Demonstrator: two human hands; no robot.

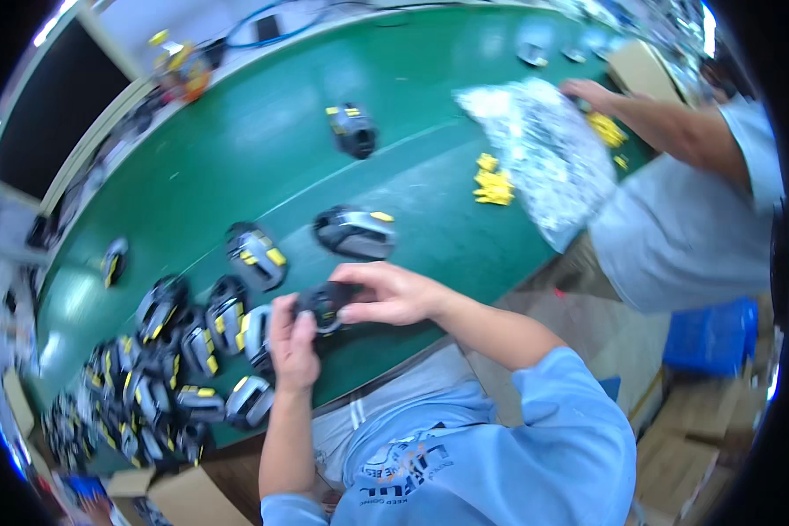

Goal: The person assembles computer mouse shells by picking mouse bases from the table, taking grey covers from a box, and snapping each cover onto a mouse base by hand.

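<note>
Over the table's near edge, both my hands hold a dark computer mouse (323, 304), slightly blurred. My left hand (294, 346) grips it from the left, thumb against its near side. From the right, the bent fingers and thumb of my right hand (386, 294) close on its other end. Just beyond lies a grey and black mouse (355, 232) with a yellow tab, and left of that another grey mouse (257, 256) with yellow pieces. A crowd of similar mice (153, 394) covers the table to the left of my left hand.
The green table (193, 175) curves around me. Farther off is a single mouse (353, 131). To the right lie small yellow pieces (494, 184) and a clear plastic bag (552, 158), beside a co-worker's hand (592, 95). A blue bin (710, 337) stands at the right.
</note>
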